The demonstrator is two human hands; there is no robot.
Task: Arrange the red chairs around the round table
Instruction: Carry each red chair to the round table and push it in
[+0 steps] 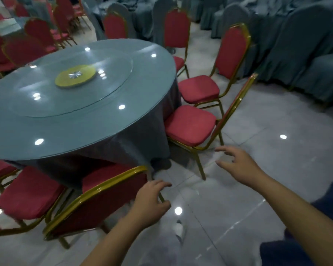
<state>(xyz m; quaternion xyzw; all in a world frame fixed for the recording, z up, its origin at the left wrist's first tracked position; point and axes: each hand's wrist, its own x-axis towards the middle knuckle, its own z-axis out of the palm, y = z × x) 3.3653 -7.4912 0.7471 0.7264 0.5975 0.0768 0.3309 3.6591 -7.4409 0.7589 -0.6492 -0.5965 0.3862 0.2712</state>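
I am reading the round table [104,135] as a clock face, with 6 o'clock nearest me. Red chairs are standing most of the way round it. One chair [104,198] is sitting at 6 o'clock with its back towards me. Another [27,192] is at 7, one [190,124] at 4 and one [199,88] at 3.

My left hand [150,198] is hanging wide, fingers spread and loosely bent, holding nothing, just beside the right end of the 6 o'clock chair's back. My right hand [236,162] is also spread wide and empty, hovering near the rear leg of the 4 o'clock chair.

I am judging this as a reach towards a chair, though which one I cannot say. To do it well, I am planning to take the gold top rail with a full grip. I would lift slightly rather than drag, and turn the seat to face the table's middle. I would keep the front legs off the hanging tablecloth [142,143] and match the gaps between neighbours.

Much is hard to make out. The 6 o'clock chair's seat is hiding behind its own back and under the cloth. I cannot tell whether my left fingertips are touching its frame. The chairs from 8 to 11 o'clock are blurring together, and some are cut off by the left edge. Dark blue cloth at the lower right is running out of view.
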